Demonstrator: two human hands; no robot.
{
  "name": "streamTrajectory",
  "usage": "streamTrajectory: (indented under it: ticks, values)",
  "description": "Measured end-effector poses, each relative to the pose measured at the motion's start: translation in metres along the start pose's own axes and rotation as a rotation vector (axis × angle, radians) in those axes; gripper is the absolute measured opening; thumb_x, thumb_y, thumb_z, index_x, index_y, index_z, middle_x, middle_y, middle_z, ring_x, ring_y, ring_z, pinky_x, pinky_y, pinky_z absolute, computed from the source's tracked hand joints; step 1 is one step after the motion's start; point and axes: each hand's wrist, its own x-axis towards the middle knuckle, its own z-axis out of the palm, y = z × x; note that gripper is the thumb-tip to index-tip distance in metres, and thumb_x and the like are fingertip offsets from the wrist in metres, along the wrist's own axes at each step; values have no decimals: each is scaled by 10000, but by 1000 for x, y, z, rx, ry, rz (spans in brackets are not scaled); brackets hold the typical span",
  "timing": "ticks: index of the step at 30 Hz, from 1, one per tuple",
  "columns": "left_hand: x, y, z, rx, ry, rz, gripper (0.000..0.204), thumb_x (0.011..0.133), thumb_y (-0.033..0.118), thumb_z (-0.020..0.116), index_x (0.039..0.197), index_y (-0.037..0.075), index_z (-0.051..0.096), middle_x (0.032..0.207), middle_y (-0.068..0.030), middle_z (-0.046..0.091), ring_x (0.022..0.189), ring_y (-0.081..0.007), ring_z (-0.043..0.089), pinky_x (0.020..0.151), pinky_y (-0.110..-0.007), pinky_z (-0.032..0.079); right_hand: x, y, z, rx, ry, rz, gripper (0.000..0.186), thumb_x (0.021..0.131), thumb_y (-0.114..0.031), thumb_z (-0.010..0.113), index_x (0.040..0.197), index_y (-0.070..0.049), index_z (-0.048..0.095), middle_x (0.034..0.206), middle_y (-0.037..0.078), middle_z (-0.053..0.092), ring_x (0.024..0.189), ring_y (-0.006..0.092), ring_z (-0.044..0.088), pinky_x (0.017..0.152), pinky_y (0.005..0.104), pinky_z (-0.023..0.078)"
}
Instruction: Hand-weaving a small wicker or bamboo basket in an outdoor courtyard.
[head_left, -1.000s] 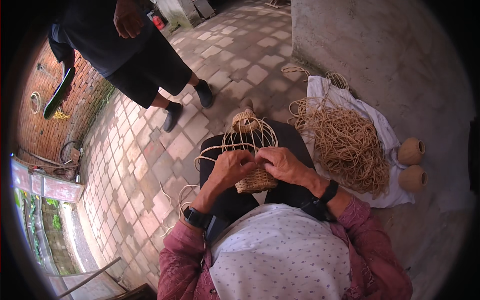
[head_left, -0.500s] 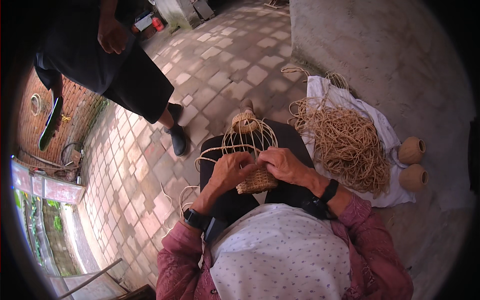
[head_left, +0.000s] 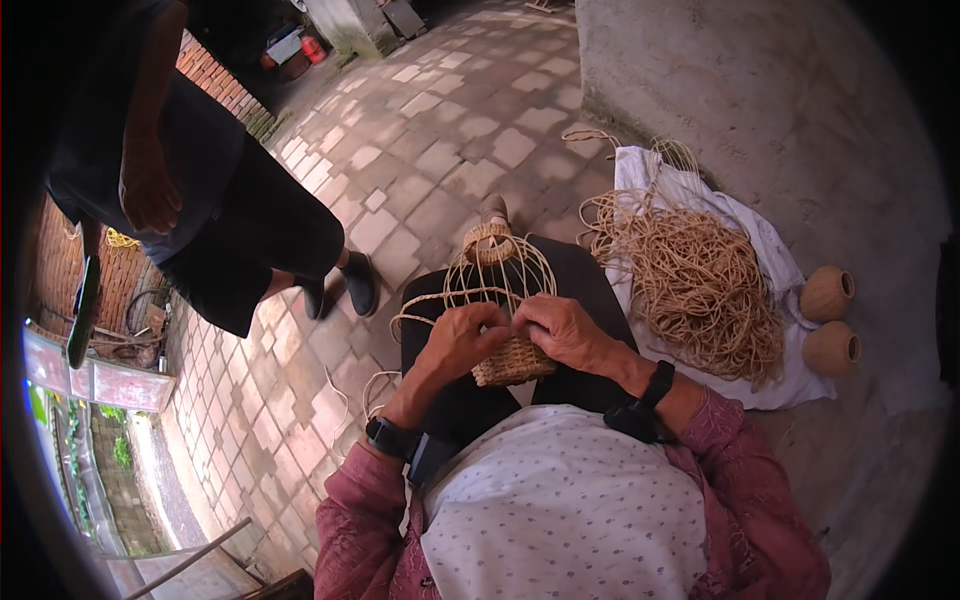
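"Basket (head_left: pixel 515 366) rests on your legs (head_left: pixel 590 272); why there?"

"Probably they carry its weight, so both hands are free for the weaving edge. Your left hand (head_left: pixel 462 338) and right hand (head_left: pixel 566 328) meet there, fingers bent; whether they pinch the cord (head_left: pixel 437 298), I cannot tell."

The paved floor (head_left: pixel 235 425) brightens toward the left; a grey wall (head_left: pixel 745 95) stands at right — a brick wall (head_left: pixel 55 270) at left.
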Motion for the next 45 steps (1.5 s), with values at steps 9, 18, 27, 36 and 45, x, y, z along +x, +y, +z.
streamTrajectory:
  ticks: [9,18,27,36,45]
  values:
    - [-4,0,-2,-2,-35,62,128,846,190,587,857,68,624,745,-153,636,728,-353,633,641,-420,483,-1,-3,1,140,-78,98,112,770,40,589,861,-25,588,805,86,605,792,250,614,725,334,493]
    - [-8,-9,4,-5,-38,94,111,866,158,607,875,47,610,746,-133,619,701,-292,627,629,-368,471,1,-5,11,152,-44,273,91,830,-21,624,886,-8,553,800,88,627,735,177,621,676,302,487]
    - [4,24,12,217,14,-9,154,810,265,624,830,117,663,709,-120,649,707,-329,647,626,-434,487,-10,-4,-1,322,-17,424,154,834,-11,643,939,-29,532,824,27,587,782,87,568,693,261,472]
    - [-16,23,5,1,3,89,201,835,137,632,1032,99,620,822,-94,654,748,-288,663,644,-371,501,-20,8,5,376,18,455,137,877,-34,639,942,-70,523,868,-46,519,781,24,488,702,190,422]
    - [-52,-13,-5,142,411,-55,171,860,157,617,1011,80,594,965,-113,634,814,-320,645,679,-406,515,-24,14,1,396,60,439,91,855,-57,624,896,-60,543,806,-40,517,720,34,468,653,206,414]
